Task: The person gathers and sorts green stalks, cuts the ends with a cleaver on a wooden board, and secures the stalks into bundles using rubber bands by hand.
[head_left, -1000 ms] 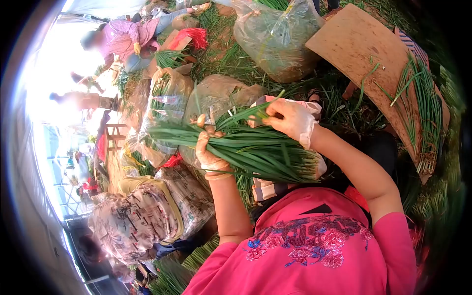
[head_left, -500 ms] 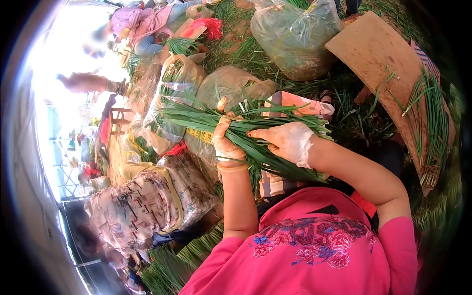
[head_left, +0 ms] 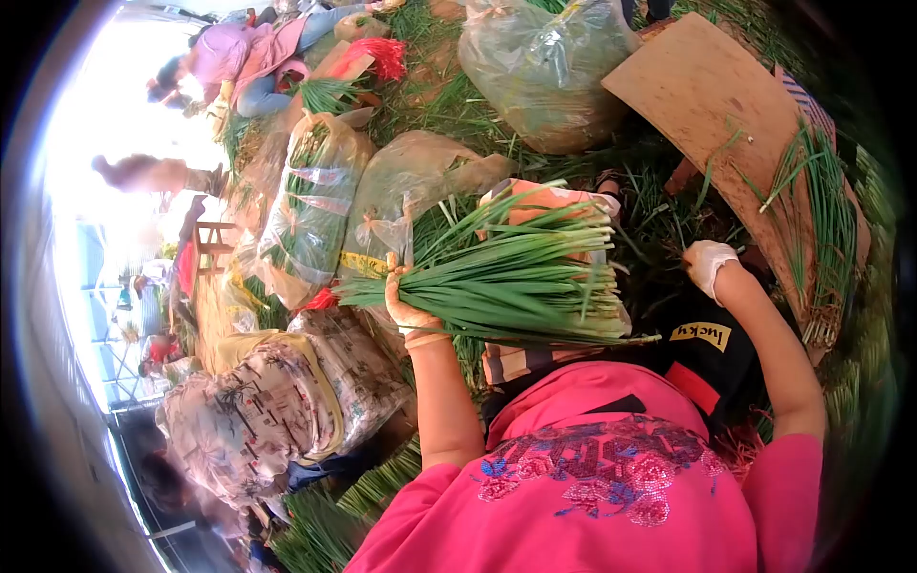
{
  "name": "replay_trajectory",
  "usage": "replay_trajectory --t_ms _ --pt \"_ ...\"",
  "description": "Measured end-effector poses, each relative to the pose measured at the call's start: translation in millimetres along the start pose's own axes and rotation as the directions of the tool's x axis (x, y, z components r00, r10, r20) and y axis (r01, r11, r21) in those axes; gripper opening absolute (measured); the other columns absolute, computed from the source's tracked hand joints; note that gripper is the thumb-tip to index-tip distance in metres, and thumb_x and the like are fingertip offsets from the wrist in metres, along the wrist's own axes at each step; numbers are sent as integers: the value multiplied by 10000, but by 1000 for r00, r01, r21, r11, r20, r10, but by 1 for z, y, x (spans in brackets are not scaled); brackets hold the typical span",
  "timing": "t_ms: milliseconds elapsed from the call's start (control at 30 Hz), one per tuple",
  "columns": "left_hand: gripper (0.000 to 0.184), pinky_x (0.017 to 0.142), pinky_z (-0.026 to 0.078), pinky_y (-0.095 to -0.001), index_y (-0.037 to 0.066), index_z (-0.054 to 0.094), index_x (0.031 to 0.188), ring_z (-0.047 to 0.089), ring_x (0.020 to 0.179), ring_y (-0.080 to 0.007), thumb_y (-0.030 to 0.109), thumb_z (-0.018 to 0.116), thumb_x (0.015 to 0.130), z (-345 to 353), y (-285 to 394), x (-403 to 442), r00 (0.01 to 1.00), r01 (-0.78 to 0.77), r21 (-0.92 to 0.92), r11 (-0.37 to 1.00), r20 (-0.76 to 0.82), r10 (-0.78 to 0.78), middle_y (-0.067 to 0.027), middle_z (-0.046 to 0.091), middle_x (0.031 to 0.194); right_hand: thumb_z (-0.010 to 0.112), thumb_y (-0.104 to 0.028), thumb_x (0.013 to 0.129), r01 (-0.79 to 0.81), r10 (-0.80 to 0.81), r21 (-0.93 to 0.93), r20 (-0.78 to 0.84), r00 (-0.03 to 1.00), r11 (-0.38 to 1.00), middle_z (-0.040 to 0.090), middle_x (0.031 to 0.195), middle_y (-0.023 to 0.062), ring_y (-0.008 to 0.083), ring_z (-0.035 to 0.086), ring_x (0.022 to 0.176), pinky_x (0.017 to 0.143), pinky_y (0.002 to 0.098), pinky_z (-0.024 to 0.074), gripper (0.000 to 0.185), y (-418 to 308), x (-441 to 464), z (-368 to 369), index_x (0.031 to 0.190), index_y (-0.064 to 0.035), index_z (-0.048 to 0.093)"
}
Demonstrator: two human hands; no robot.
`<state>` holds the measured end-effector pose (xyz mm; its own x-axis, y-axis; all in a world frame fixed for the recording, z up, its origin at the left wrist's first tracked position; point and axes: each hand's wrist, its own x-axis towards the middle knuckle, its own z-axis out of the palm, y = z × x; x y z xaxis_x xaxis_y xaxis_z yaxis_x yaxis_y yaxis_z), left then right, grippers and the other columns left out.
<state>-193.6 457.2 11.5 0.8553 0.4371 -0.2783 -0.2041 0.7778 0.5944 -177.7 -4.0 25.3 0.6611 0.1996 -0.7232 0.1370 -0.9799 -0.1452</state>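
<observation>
A thick bunch of garlic chives (head_left: 516, 277) lies across my lap, green leaves pointing left and pale stem ends fanned out to the right. My left hand (head_left: 409, 304), in a thin translucent glove, is wrapped round the leafy end. Off to the right of the stems, my right hand (head_left: 710, 265), also gloved, is apart from the bunch over dark ground with scattered leaves. Its fingers are curled together, and anything between them is hidden. Beneath the bunch a patterned cloth (head_left: 521, 363) covers my lap.
A brown board (head_left: 716, 91) at right carries loose chives (head_left: 826, 229). Large plastic bags of greens (head_left: 544, 72) stand ahead, with another packed bag (head_left: 315, 210) at left. Nearby sits a person in a patterned shirt (head_left: 248, 411); another person in pink (head_left: 234, 57) bends at far left.
My right hand has left the bunch and moved right, towards the board. The left hand keeps its hold; the bunch now lies more exposed, its stem ends in full view.
</observation>
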Motion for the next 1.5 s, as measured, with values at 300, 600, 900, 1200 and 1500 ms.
replay_trajectory --t_ms 300,600,900,1200,1500 --pt "419 753 530 -462 80 509 1235 583 714 -191 151 510 822 -21 -4 13 998 6 8 1000 -65 -6 -19 584 765 584 -271 875 109 -231 994 -103 967 11 594 908 51 139 543 745 628 237 436 366 -72 29 41 1131 -9 571" --pt "361 701 530 -438 37 535 1152 581 686 -215 172 463 825 -38 -11 17 993 -81 91 993 -76 88 -18 582 751 600 -94 826 660 340 749 -608 718 -55 466 594 -12 117 451 510 511 242 407 99 -21 -22 21 909 -52 634" --pt "148 664 515 -451 75 522 803 561 660 -221 212 488 847 0 4 11 997 -45 182 982 -46 54 -44 561 737 646 -205 760 480 -491 -245 18 871 842 666 789 113 299 670 753 619 402 535 176 -121 -28 -10 888 -84 655" --pt "342 726 527 -516 60 537 1172 604 713 -237 161 465 854 -33 -7 9 979 89 79 993 -189 -73 -19 587 742 565 -117 811 -99 102 -38 105 989 994 626 1117 121 276 614 1008 800 382 514 356 35 20 14 1164 -117 612" --pt "231 771 509 -540 76 585 1015 614 746 -279 159 471 831 -23 -6 16 991 133 77 988 -38 -131 -28 599 744 613 -421 862 471 61 880 -468 882 -59 555 1231 34 182 494 1130 912 359 405 548 -55 66 0 1285 -92 500"
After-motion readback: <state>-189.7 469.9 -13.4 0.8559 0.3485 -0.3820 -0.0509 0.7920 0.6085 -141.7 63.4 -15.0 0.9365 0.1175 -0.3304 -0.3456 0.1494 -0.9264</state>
